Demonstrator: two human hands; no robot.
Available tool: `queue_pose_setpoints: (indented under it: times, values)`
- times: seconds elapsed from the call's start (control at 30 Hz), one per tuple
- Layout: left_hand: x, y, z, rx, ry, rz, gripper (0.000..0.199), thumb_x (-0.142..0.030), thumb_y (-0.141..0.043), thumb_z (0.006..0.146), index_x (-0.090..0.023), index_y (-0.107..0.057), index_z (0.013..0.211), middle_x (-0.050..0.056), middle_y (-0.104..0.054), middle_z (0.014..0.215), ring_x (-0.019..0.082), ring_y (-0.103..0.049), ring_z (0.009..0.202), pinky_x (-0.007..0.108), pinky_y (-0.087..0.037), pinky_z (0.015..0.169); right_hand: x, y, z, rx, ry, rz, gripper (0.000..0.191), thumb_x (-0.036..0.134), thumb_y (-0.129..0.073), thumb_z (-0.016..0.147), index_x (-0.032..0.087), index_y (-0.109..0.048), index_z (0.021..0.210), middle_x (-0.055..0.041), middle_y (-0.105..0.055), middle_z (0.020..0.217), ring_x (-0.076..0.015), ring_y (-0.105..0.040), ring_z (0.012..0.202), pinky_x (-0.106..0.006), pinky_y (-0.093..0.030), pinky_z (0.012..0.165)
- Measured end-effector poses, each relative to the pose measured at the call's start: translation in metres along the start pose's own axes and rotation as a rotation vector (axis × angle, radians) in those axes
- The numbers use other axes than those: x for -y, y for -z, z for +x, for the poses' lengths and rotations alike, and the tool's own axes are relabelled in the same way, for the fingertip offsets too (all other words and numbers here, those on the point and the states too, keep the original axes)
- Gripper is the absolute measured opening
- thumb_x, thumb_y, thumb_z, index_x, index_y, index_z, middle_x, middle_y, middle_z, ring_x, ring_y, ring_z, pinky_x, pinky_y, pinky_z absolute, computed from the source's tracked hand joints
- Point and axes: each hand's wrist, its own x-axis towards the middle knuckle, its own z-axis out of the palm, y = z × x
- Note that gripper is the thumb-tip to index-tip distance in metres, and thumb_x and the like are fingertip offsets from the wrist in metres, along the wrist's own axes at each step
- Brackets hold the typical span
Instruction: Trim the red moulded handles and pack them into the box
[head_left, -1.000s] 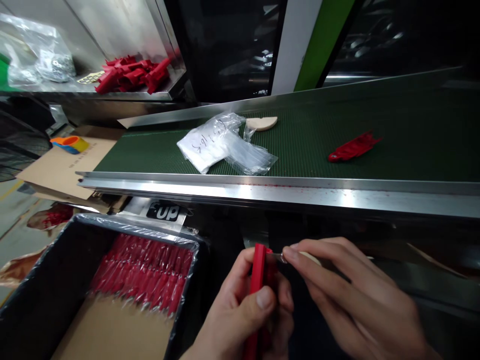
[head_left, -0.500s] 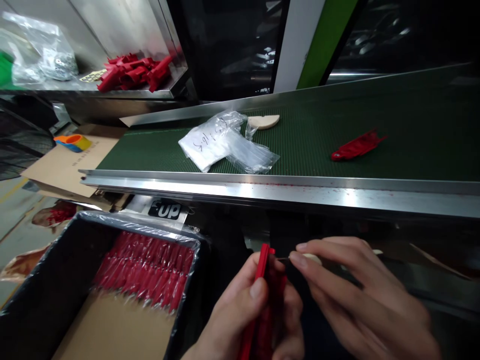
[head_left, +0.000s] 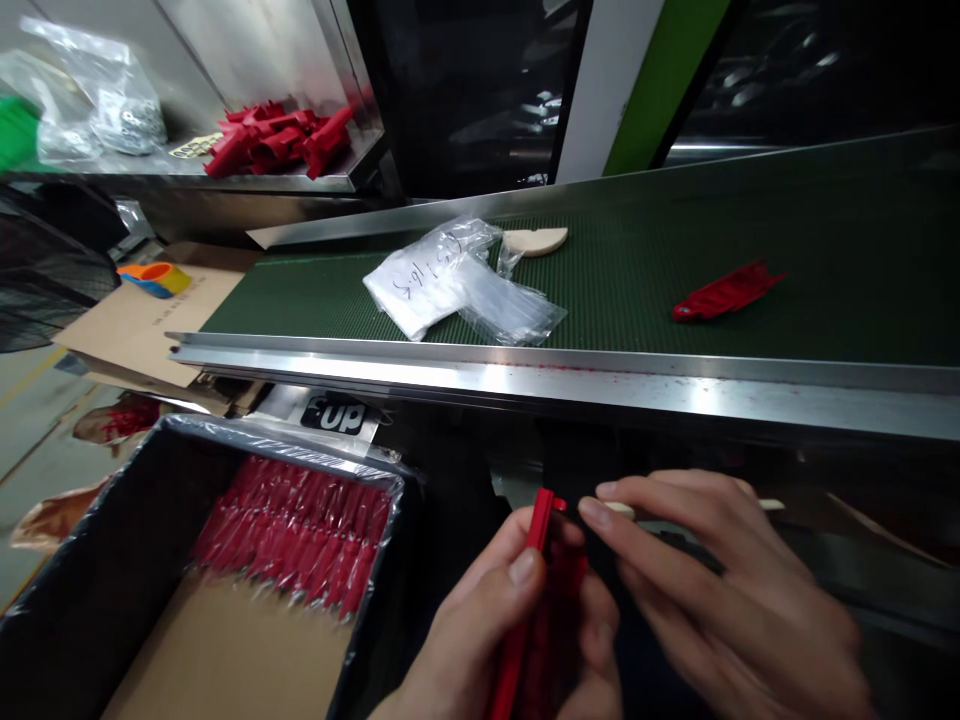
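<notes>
My left hand (head_left: 517, 610) grips a long red plastic part (head_left: 537, 532) upright, its top end sticking out above my fingers and its lower end running down out of the picture. My right hand (head_left: 720, 590) pinches a slim tool with a cream handle (head_left: 619, 509), and the handle's far end (head_left: 772, 504) shows beyond my fingers. The tool's metal tip is hidden behind my fingers, close to the top of the red part. Both hands are below the steel rail of the conveyor.
A green conveyor belt (head_left: 600, 290) with a steel rail (head_left: 525, 372) carries a plastic bag (head_left: 450, 285), a cream piece (head_left: 540, 240) and a red part (head_left: 727, 292). At lower left, a black bin (head_left: 90, 590) holds several red parts (head_left: 292, 530) under plastic film.
The metal tip of the tool no longer shows. My right hand has drawn the tool to the right, and both hands have shifted slightly right in the picture.
</notes>
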Motion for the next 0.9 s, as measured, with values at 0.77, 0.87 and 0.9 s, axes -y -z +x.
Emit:
queue_pose_setpoints:
  times: [0.77,0.87,0.9]
  values:
    - [0.012,0.012,0.002,0.013,0.085,-0.299,0.028,-0.047,-0.046,0.097,-0.022,-0.052,0.108,0.003,-0.063,0.088,0.008,-0.061,0.052,0.014,-0.043,0.042,-0.008,-0.010,-0.010,-0.180,-0.183,0.046,0.054,-0.006,-0.060,0.081,0.026,-0.064,0.125,-0.0057,-0.065,0.108,-0.0192,-0.063,0.096,-0.037,-0.053,0.079]
    - [0.005,0.007,0.004,-0.026,0.102,-0.245,0.029,-0.049,-0.049,0.095,-0.024,-0.049,0.109,0.001,-0.061,0.086,0.007,-0.056,0.048,0.014,-0.039,0.038,-0.009,-0.012,-0.014,-0.203,-0.217,0.038,0.049,-0.002,-0.060,0.083,0.025,-0.064,0.124,-0.0052,-0.065,0.107,-0.0172,-0.065,0.094,-0.033,-0.054,0.078]
    - [-0.001,0.004,0.007,-0.073,0.105,-0.162,0.028,-0.048,-0.049,0.096,-0.024,-0.048,0.109,0.001,-0.060,0.085,0.006,-0.056,0.049,0.013,-0.039,0.040,-0.011,-0.011,-0.016,-0.213,-0.235,0.017,0.046,0.000,-0.060,0.085,0.025,-0.064,0.123,-0.0047,-0.066,0.106,-0.0162,-0.065,0.093,-0.030,-0.055,0.077]
